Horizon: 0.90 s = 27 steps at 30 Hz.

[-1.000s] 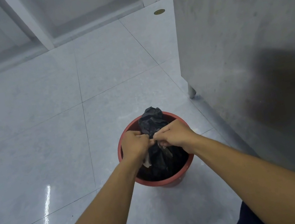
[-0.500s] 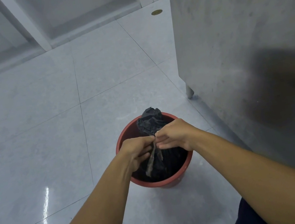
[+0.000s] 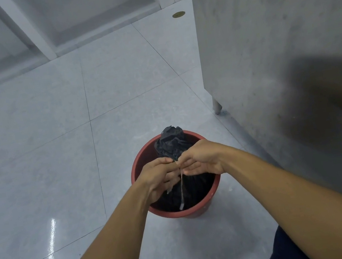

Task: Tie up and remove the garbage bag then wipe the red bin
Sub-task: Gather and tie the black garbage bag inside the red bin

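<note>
1. You're pinching a pale string (image 3: 182,191) with both hands at the gathered neck of the black garbage bag (image 3: 171,141). Your left hand (image 3: 158,176) is curling round it and your right hand (image 3: 203,161) is nipping it with its fingertips.
2. The bag is sitting inside the red bin (image 3: 147,153) on the floor, near the steel cabinet (image 3: 264,45).
3. Tying seems to be underway. One string end is dangling loose, and I can't tell if there's a knot.
4. Lifting out and wiping are not yet done.

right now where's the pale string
Head view, centre: pale string, pinched between left hand and right hand, dangles over the black garbage bag in the round red bin.
</note>
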Tool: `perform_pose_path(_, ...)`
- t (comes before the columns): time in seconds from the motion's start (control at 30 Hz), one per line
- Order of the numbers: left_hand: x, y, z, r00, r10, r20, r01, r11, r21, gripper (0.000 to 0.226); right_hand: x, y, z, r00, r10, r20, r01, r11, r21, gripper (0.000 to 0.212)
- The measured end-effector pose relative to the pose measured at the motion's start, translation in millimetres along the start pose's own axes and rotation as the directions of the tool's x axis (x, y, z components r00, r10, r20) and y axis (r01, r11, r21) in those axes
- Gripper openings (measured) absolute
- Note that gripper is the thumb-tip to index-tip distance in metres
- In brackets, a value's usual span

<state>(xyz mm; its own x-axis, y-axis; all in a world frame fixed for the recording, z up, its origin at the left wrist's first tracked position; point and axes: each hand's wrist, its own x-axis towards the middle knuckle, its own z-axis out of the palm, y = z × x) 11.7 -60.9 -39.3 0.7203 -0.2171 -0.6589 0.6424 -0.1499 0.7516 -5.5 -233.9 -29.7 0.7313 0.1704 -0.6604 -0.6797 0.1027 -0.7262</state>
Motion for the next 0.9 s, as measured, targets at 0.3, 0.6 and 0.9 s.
perform_pose_path(0.3,-9.0,0.1,6.9,0.951,0.298,-0.08,-0.252,0.9,0.355,0.006,-0.3,8.5,-3.2,0.977,-0.205,-0.063,0.184,0.953,-0.243,0.024)
perform_pose_path(0.6,-10.8,12.3,-2.8,0.871,0.464,0.162,-0.405,0.492,0.771,0.01,0.5,8.9,-2.7,0.969,-0.233,-0.077,0.208,0.946,-0.247,0.018)
perform_pose_path(0.9,-5.1,4.3,-4.0,0.805,0.543,0.241,-0.419,0.231,0.878,0.009,2.6,9.7,-5.6,0.845,-0.534,-0.007,0.359,0.578,-0.733,0.03)
